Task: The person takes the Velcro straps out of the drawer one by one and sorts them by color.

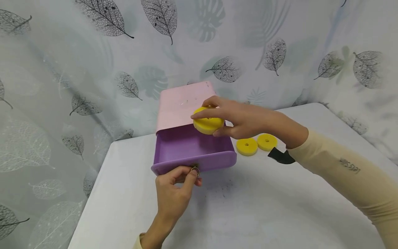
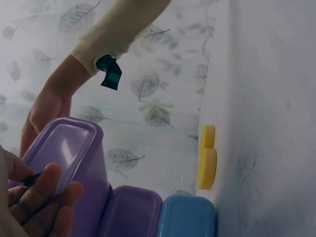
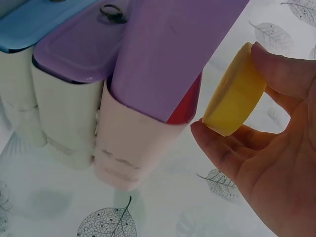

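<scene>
Pale pink plastic cabinet [image 1: 175,107] stands near the back edge of the white desk [image 1: 264,200], its rectangular purple drawer [image 1: 214,160] out; your right hand [image 1: 233,116] holds a thick yellow disc [image 1: 206,129] above it, your left hand [image 1: 175,192] pinching its metal ring [image 1: 198,170].

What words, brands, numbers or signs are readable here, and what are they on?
On the right sleeve: small dark lettering, too small and blurred to quote.
Nothing else: I make out no lettering on the yellow disc in the right hand or on the open purple drawer.
</scene>
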The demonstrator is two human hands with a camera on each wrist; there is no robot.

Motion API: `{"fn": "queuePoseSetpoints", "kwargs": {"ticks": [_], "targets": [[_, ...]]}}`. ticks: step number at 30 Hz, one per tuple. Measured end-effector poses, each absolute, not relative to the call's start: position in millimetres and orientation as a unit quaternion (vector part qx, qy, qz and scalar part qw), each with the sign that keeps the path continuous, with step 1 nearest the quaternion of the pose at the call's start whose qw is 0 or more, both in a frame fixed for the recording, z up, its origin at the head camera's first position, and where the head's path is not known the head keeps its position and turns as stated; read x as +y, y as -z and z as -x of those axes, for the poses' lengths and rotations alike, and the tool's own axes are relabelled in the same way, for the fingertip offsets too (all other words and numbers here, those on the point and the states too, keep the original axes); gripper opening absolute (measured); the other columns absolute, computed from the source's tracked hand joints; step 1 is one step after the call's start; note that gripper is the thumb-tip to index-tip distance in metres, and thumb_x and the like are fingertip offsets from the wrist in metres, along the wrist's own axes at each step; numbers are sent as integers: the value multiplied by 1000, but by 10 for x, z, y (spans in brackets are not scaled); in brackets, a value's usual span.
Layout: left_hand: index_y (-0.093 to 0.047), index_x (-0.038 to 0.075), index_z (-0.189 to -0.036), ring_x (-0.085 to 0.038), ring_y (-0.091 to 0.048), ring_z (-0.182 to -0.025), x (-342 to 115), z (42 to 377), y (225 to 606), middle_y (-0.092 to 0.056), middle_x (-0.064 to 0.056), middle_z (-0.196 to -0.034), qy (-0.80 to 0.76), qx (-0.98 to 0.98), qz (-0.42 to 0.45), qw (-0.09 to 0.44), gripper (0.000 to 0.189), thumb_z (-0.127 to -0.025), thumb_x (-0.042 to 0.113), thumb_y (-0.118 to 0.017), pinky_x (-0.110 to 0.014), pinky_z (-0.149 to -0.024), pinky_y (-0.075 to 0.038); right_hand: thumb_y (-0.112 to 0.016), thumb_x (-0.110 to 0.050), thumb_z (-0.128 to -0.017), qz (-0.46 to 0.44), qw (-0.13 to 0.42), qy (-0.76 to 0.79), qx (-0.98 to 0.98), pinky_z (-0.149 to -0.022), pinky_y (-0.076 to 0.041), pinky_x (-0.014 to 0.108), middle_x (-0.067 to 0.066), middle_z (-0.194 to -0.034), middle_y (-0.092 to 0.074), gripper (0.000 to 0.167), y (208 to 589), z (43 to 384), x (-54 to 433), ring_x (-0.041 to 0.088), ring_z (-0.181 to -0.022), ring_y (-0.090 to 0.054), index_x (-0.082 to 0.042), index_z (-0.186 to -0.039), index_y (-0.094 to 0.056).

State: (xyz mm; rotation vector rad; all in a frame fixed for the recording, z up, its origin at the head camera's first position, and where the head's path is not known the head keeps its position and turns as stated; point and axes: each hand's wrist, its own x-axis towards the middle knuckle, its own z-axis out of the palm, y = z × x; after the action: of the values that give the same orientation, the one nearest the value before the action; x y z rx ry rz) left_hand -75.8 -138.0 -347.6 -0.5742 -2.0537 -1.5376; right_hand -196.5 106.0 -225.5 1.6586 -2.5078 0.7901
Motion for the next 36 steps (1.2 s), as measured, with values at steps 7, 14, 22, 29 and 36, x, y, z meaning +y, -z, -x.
{"fn": "queuePoseSetpoints", "kwargs": {"ticks": [7,14,22,29,36], "targets": [[-75,12,-81,-13,-70,-56,-1376,775,3483,-71,7,-67,566,-758,207,250,20,-89,-5,-69,-29,-59,-56,-71,0,-94,-512,32,-245,-823,-95,-50,43,10,-144,-47,61,2256,2002,1204,25,-122,-50,-17,-150,-56],[-75,13,-80,-12,-70,-56,-1382,774,3485,-71,10,-67,561,-763,202,248,22,-87,-7,-69,-29,-58,-56,-70,0,-94,-497,40,-248,-831,-95,-49,46,12,-147,-46,60,2275,2048,1343,26,-122,-51,-16,-150,-56],[-75,13,-81,-14,-70,-56,-1384,771,3476,-71,10,-67,562,-764,200,246,22,-87,-7,-69,-30,-56,-56,-73,-5,-94,-460,40,-247,-852,-100,-47,51,12,-147,-46,59,2297,2085,1478,28,-125,-52,-20,-149,-57],[-75,11,-81,-14,-70,-55,-1376,794,3480,-71,6,-67,566,-757,211,249,19,-89,-5,-70,-30,-58,-57,-73,-6,-95,-428,36,-238,-871,-99,-47,57,13,-148,-46,61,2382,2114,1695,32,-127,-52,-21,-152,-54],[-76,10,-81,-16,-70,-54,-1379,804,3451,-71,3,-66,570,-751,215,254,17,-91,-2,-70,-29,-59,-56,-73,-4,-95,-412,27,-236,-880,-97,-47,58,13,-145,-48,64,2424,2161,1823,30,-122,-53,-24,-152,-53]]}}
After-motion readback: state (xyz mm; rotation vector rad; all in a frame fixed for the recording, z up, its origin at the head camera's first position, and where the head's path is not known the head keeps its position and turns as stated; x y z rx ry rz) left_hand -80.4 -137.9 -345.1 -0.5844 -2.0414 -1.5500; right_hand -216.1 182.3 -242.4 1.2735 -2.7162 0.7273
